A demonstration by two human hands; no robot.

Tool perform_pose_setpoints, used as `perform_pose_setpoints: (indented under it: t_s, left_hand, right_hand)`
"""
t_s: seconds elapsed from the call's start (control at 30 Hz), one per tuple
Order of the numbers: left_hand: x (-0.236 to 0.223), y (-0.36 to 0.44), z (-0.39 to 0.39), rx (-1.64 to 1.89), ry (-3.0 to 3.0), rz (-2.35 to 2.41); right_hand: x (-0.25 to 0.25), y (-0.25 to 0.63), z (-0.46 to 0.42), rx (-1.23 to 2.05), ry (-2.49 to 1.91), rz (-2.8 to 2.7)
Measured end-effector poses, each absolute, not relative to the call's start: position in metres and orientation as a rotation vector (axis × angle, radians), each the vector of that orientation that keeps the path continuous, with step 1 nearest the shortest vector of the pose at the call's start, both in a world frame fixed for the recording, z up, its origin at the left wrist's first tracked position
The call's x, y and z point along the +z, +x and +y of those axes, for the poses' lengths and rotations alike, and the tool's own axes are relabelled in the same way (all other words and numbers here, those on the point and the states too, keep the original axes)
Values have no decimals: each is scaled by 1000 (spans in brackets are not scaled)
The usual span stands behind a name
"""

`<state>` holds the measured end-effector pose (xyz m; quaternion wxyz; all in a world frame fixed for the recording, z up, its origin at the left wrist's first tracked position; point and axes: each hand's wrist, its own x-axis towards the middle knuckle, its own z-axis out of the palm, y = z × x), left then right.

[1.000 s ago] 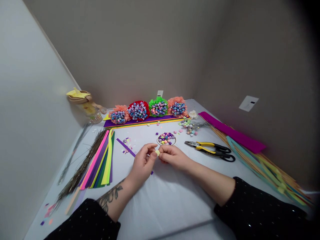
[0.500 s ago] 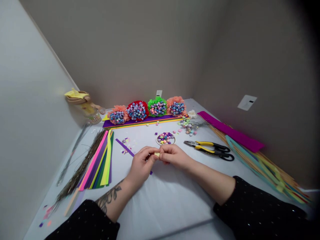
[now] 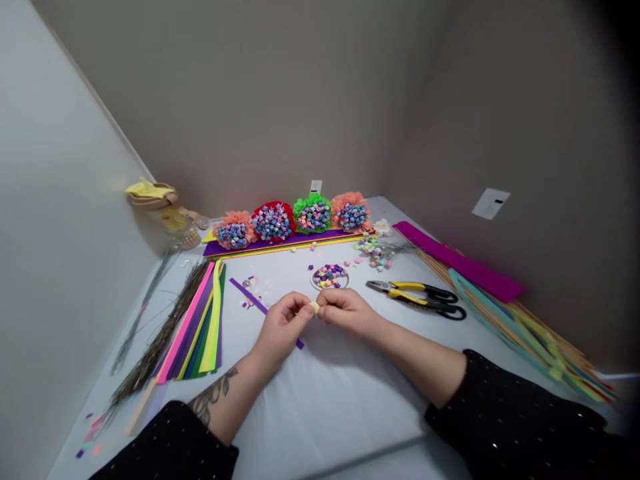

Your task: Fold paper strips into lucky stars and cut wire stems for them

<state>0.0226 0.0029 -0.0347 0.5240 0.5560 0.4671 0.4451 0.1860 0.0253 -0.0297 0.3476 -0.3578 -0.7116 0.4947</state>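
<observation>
Between both hands' fingertips is a small pale yellow paper star (image 3: pixel 315 307), partly covered by the fingers. My left hand (image 3: pixel 286 327) pinches its left side with thumb and forefinger. From the right, my right hand (image 3: pixel 347 311) pinches it too, the other fingers curled in. A purple paper strip (image 3: pixel 249 295) lies on the table and passes beneath my left hand. Just beyond the hands stands a small round dish (image 3: pixel 314 283) of purple, pink and yellow paper stars (image 3: pixel 331 273).
Pliers (image 3: pixel 415 295) with yellow-black handles lie right of the hands. Coloured paper strips (image 3: pixel 193 327) and dark stems (image 3: pixel 160 340) lie left. Several star-filled paper flowers (image 3: pixel 273 221) line the back wall. A magenta sheet (image 3: pixel 460 260) and wooden sticks (image 3: pixel 540 327) lie right.
My left fingers have shifted slightly on the pale yellow paper star, so more of it shows. The right hand keeps its pinch. The whole view has moved a little.
</observation>
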Motion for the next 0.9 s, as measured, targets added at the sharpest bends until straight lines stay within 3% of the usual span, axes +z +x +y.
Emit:
perform_pose_setpoints:
  t_s: [0.3,0.6,0.9]
  left_hand:
    - [-35,19,4,1026,1304,1098]
    - [-36,18,2,1170,1410,1145]
    - [-36,19,0,1196,1498,1159]
  right_hand:
    - [-27,190,24,976,-852,-2037]
    - [-32,188,23,433,-1034,-1837]
    - [-26,186,13,413,-1002,-1875]
